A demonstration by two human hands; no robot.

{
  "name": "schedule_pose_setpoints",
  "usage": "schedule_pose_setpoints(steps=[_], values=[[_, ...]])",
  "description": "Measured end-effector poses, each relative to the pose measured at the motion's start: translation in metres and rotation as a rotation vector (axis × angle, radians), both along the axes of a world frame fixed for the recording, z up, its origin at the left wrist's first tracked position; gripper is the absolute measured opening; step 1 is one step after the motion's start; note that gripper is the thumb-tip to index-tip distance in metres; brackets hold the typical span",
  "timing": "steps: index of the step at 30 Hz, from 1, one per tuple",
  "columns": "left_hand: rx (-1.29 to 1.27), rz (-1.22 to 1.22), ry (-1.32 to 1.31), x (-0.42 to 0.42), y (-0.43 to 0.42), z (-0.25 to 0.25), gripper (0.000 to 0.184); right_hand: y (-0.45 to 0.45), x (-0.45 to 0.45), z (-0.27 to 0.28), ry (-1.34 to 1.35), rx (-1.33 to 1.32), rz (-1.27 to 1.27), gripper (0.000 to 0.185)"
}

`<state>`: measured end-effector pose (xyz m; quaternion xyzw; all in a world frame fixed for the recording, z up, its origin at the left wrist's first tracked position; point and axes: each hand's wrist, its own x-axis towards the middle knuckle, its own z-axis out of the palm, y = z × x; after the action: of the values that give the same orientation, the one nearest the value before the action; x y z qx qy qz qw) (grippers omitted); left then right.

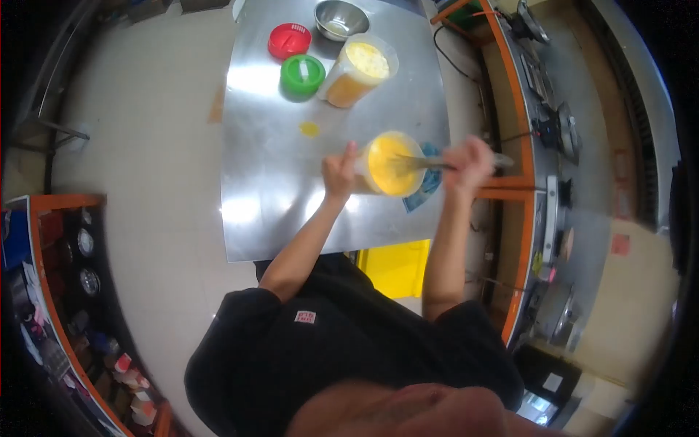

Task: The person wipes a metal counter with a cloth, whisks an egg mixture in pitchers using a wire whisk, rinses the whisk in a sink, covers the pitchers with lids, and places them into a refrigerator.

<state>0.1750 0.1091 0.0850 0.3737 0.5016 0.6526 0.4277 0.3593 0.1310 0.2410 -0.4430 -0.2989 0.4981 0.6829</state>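
A translucent pitcher (360,166) stands near the table's right side with yellow liquid (386,149) inside. My left hand (338,173) is closed around the pitcher's handle, thumb up. My right hand (470,164), smeared by motion, is closed on the handle of a long metal whisk (429,163). The whisk's head dips into the yellow liquid, and its blurred wires are hard to make out. Under the pitcher's right side lies a blue patterned packet or cloth (429,182), partly hidden by the pitcher and whisk.
A second translucent pitcher (335,84) holds yellow and pale contents farther back. Beside it are a green lid (303,76), a red lid (289,41) and a steel bowl (341,20). A yellow spill (309,129) marks the metal table (269,189). Stove burners (557,131) line the right.
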Motion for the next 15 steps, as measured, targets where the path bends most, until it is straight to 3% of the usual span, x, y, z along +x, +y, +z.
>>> schedule_pose_setpoints(steps=[3, 7, 10, 15], values=[[-0.116, -0.074, 0.047, 0.008, -0.003, -0.014, 0.065, -0.002, -0.034, -0.029, -0.29, -0.121, 0.108, 0.034], [-0.102, -0.054, -0.063, 0.017, 0.018, -0.024, 0.065, -0.004, -0.017, 0.039, -0.212, 0.073, 0.159, 0.029], [-0.104, -0.044, 0.004, 0.028, 0.026, -0.022, 0.065, -0.004, -0.018, 0.085, -0.379, 0.201, 0.145, 0.035], [-0.07, -0.117, 0.029, 0.037, 0.033, -0.013, 0.064, -0.003, -0.015, 0.141, -0.418, 0.376, 0.177, 0.034]])
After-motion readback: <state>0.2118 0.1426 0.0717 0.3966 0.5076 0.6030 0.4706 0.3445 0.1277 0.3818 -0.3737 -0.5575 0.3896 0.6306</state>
